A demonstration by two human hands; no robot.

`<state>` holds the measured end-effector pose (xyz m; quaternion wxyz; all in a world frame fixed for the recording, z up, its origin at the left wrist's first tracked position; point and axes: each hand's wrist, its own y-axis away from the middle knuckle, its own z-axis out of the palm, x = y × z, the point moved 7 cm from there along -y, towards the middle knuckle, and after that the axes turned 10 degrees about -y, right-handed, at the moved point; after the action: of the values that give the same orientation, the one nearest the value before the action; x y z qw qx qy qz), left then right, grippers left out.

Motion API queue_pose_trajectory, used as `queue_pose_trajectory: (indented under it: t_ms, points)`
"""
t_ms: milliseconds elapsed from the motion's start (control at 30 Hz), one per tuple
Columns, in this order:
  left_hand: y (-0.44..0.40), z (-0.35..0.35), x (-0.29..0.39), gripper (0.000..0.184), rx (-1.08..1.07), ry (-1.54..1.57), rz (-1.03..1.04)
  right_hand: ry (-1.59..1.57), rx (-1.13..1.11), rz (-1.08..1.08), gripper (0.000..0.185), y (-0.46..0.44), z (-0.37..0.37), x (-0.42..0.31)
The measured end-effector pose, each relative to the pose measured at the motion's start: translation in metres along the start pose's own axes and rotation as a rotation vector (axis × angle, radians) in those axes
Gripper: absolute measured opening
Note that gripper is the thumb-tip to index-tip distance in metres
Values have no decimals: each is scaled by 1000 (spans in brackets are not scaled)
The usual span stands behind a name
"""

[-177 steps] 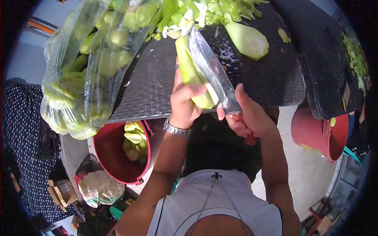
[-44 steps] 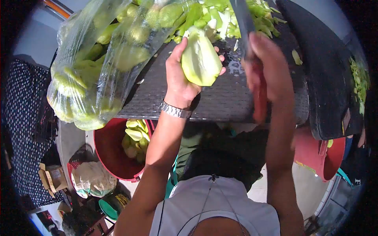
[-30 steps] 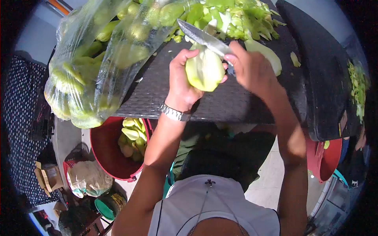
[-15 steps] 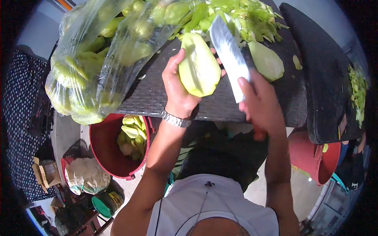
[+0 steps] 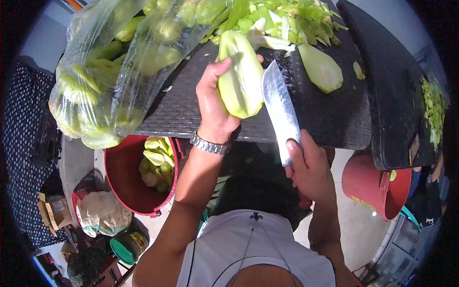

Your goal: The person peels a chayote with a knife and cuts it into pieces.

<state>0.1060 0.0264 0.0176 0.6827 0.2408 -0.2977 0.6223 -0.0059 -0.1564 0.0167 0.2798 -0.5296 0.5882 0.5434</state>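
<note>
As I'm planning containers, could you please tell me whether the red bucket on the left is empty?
Not empty: pale green pieces lie inside the red bucket; how deep they go, I cannot tell.

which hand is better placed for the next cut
Probably the right hand: it grips the knife beside the pale green piece, while the left hand is occupied holding that piece.

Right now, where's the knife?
In the head view, the knife is in the right hand, just right of the cut green vegetable in the left hand.
</note>
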Motion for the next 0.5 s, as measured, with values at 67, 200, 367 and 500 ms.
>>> queue_pose_trajectory:
  t_ms: [67, 200, 367, 500]
  points:
    - [1, 1, -4, 50, -15, 3, -50, -16, -11, -14, 20, -1, 1, 1]
    - [9, -6, -17, 44, 116, -9, -128, -38, 18, -64, 20, -5, 4, 2]
    - [13, -5, -32, 43, 119, -2, -190, -170, -15, -28, 21, -10, 8, 11]
    - [12, -3, -40, 42, 102, 41, -228, -239, -16, 15, 22, -12, 14, 14]
